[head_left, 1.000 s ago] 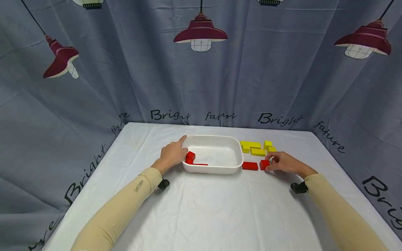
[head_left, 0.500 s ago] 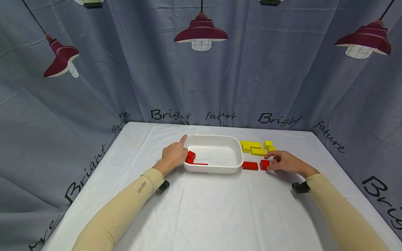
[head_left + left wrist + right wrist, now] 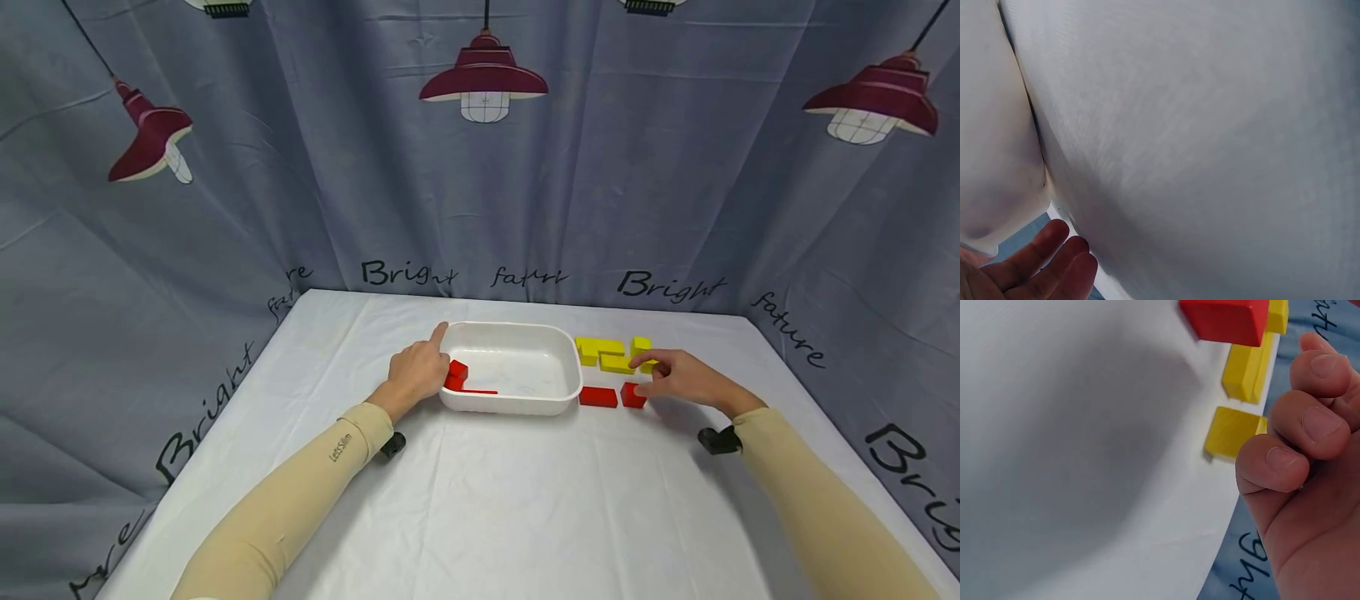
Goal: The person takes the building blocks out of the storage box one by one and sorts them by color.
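Note:
My left hand (image 3: 417,368) holds the left end of a white rectangular tray (image 3: 510,406), index finger stretched along the far corner and thumb at the rim. In the left wrist view its other fingers (image 3: 1054,269) lie beside the pale tray wall (image 3: 997,125). Red blocks (image 3: 457,370) sit inside the tray's left end. To the right of the tray, a small red block (image 3: 632,396) stands on the table. My right hand (image 3: 684,379) hovers just above and right of it, fingers loosely bent around nothing, thumb overlapping the block's top corner in the head view.
A flat red block (image 3: 598,397) lies between the tray and the small red one. Behind them are several yellow blocks (image 3: 617,364), in loose groups. White cloth (image 3: 510,500) covers the table, and a grey-blue printed curtain (image 3: 337,167) hangs behind.
My right hand has let go of the small red block and risen slightly up and away, toward the yellow blocks. The left hand keeps its place on the tray.

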The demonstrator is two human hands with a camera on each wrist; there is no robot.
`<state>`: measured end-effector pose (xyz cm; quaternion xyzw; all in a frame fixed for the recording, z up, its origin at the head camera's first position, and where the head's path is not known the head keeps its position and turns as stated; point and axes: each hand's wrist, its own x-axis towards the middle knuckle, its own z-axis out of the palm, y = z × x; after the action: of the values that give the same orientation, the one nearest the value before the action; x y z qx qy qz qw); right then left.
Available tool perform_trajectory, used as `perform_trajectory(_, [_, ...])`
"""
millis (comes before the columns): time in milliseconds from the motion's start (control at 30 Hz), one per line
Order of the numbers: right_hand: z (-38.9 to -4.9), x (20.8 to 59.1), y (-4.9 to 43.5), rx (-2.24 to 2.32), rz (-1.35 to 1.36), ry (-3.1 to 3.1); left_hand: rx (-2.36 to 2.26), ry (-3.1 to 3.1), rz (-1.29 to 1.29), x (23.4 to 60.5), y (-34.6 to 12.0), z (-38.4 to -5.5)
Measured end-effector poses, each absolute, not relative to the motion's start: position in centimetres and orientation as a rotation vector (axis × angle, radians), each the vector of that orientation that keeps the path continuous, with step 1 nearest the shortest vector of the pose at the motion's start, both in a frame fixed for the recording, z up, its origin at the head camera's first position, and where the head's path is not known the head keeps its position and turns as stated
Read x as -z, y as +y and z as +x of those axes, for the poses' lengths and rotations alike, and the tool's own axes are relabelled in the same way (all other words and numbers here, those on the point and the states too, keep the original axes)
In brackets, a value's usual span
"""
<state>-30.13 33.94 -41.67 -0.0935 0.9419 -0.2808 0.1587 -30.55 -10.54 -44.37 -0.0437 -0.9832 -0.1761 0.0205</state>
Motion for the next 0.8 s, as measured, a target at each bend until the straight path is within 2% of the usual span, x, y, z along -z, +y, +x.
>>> perform_trajectory(800, [-31.4,38.3,28.2,0.841,-0.508,2.666,0.540,-3.066,-0.158,44.3,-10.6,-30.5])
